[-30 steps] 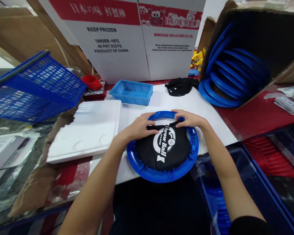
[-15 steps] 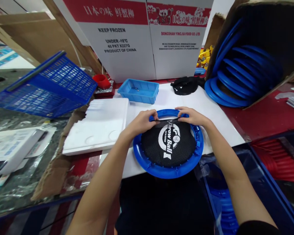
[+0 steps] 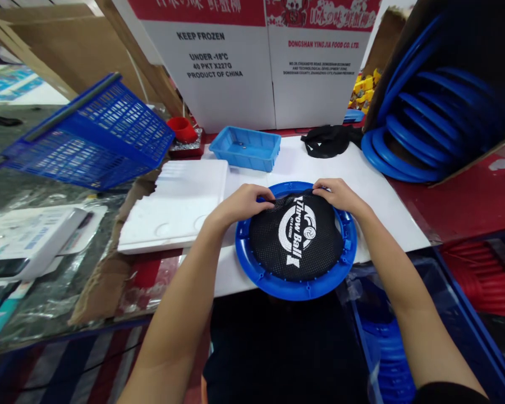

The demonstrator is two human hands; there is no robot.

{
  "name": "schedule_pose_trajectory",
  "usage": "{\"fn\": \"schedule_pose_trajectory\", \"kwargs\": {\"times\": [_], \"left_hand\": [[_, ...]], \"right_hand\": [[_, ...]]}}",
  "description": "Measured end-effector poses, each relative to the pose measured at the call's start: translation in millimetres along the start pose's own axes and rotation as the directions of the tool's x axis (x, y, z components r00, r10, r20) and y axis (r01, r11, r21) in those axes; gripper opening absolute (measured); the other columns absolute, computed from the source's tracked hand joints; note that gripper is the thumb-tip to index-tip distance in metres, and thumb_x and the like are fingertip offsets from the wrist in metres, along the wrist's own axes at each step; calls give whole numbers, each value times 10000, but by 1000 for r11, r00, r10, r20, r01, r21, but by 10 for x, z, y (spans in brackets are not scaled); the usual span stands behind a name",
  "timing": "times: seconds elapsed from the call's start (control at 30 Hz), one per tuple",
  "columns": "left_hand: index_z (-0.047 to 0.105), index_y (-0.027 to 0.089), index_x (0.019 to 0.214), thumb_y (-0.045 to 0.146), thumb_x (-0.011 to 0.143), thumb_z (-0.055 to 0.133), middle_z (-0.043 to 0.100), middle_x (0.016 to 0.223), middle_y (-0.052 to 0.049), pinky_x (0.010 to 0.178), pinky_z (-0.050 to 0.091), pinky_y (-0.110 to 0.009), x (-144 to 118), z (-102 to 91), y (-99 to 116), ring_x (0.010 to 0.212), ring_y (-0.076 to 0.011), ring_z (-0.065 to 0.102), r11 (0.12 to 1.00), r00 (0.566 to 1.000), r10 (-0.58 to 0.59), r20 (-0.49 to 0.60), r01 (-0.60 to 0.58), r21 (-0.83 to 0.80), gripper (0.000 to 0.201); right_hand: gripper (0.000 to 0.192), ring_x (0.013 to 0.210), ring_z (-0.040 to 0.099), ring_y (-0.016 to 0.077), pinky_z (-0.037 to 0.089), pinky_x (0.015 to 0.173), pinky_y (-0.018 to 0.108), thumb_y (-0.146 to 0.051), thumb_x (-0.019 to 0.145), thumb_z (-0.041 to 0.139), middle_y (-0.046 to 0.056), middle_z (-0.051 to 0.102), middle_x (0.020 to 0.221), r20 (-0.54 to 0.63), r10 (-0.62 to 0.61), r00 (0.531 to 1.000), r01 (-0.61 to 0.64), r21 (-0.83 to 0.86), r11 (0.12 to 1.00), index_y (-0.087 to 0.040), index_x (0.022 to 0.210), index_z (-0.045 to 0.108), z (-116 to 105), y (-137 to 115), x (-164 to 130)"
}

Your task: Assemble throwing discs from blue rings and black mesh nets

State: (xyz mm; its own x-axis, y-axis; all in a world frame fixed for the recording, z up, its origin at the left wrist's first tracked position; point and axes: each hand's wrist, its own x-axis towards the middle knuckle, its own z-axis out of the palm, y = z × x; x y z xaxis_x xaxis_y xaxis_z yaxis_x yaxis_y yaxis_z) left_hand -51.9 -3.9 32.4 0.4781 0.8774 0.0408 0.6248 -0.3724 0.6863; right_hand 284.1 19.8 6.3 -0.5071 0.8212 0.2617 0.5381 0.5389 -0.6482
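In front of me a blue plastic ring (image 3: 297, 290) lies on the white sheet, its near edge reaching past the table's front. Black mesh fabric (image 3: 269, 247) with a white "Throw Ball" print spans the ring's inside. My left hand (image 3: 252, 200) pinches the far-left edge of the mesh, thumb on top, against the ring. At the far-right edge, my right hand (image 3: 334, 193) also grips the mesh with its fingers closed. The mesh now covers most of the opening, with a narrow gap at the right side. Some fingertips are hidden beneath the fabric edge.
Behind the ring stand a light-blue tray (image 3: 246, 147) with a few small bits and a black fabric piece (image 3: 328, 141). White foam (image 3: 174, 205) and a blue basket (image 3: 105, 134) are at left. A carton of blue rings (image 3: 429, 129) leans at right.
The mesh's far edge has been pulled away from me toward the ring's far rim, narrowing the gap there. Both hands stay on it. The view has shifted slightly.
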Motion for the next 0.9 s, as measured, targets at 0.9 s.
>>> {"fn": "schedule_pose_trajectory", "kwargs": {"times": [0.9], "left_hand": [[840,186,1034,348,993,663,824,1139,-113,1052,535,-416,154,122,-246,1086,-294,736,990,951,9,-309,35,138,243]], "right_hand": [[183,1040,665,308,540,1042,535,-352,1033,593,99,735,1073,43,12,999,-9,-64,998,-262,970,739,41,171,73]]}}
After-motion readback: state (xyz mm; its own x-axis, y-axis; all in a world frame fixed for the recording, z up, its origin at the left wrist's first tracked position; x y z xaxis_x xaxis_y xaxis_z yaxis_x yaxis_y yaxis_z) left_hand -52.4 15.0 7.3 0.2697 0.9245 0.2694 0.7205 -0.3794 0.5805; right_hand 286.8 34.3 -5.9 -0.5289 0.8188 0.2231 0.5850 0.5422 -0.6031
